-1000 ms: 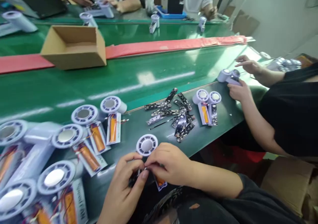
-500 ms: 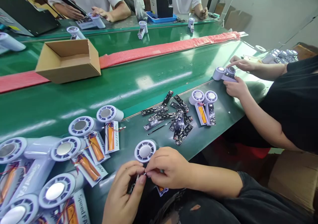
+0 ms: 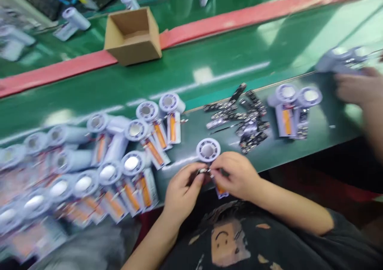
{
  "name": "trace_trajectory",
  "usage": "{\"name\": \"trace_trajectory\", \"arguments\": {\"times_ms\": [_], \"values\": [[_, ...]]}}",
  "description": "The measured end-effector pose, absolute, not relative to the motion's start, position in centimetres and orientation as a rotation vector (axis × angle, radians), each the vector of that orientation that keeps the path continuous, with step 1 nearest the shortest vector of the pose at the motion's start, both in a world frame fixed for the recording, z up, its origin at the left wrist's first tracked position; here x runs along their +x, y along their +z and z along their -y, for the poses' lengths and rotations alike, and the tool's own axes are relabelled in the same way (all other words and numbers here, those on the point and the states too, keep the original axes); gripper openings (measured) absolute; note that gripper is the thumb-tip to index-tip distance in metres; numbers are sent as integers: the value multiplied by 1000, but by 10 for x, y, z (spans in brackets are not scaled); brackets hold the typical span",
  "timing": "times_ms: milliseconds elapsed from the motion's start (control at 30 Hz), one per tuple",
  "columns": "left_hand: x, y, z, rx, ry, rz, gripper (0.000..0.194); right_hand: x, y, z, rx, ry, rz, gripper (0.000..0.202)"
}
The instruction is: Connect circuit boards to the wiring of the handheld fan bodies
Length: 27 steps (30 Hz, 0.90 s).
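My left hand (image 3: 183,192) is closed, thumb and fingers gripping a dark circuit board (image 3: 203,170) at their tips. Against it my right hand (image 3: 239,175) pinches a tiny pale piece that looks like a wire connector; the fingers hide most of it. Just beyond both hands is the round head of a lilac handheld fan (image 3: 208,150). Its handle lies partly behind my right hand, where an orange battery (image 3: 221,190) shows in the open shell. To the right, a loose pile of black circuit boards (image 3: 251,120) lies on the green bench, with a thin dark tool (image 3: 223,129) beside it.
Many opened fans (image 3: 131,164) with orange batteries crowd the left side. Two fans (image 3: 286,93) lie right of the boards. An open cardboard box (image 3: 131,54) sits across the red strip (image 3: 239,21). At far right, a co-worker's blurred hand (image 3: 359,86) is by more fans.
The view has swung down and left, so more fans show at left and the people opposite are out of sight. My hands remain together at the small parts.
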State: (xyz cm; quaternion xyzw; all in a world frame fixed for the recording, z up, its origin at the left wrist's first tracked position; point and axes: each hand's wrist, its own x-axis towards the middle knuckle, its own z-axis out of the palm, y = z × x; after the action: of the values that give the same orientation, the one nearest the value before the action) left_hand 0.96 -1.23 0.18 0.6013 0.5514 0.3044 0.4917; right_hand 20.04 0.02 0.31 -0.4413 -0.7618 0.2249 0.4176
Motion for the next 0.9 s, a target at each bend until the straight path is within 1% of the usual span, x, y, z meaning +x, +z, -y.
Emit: {"name": "trace_trajectory", "arguments": {"times_ms": [67, 233, 400, 467, 667, 767, 833, 900], "values": [[15, 5, 10, 1297, 724, -1276, 23, 200, 3, -2, -1133, 614, 1874, 8], [18, 5, 8, 1079, 766, -1189, 20, 196, 2, -5, -1122, 673, 1857, 11], [16, 8, 10, 1121, 802, -1154, 21, 195, 4, -1, -1131, 537, 1969, 11], [14, 9, 10, 1173, 811, -1152, 23, 195, 4, -1, -1136, 542, 1969, 11], [8, 12, 8, 1310, 736, -1175, 28, 200, 9, -5, -1200, 936, 1775, 11], [8, 12, 9, 1294, 678, -1156, 29, 202, 12, -6, -1251, 1074, 1680, 9], [9, 13, 11, 1262, 647, -1134, 31, 202, 14, -6, -1255, 1071, 1687, 9], [10, 15, 10, 1271, 639, -1129, 32, 201, 13, -5, -1215, 956, 1763, 9]]}}
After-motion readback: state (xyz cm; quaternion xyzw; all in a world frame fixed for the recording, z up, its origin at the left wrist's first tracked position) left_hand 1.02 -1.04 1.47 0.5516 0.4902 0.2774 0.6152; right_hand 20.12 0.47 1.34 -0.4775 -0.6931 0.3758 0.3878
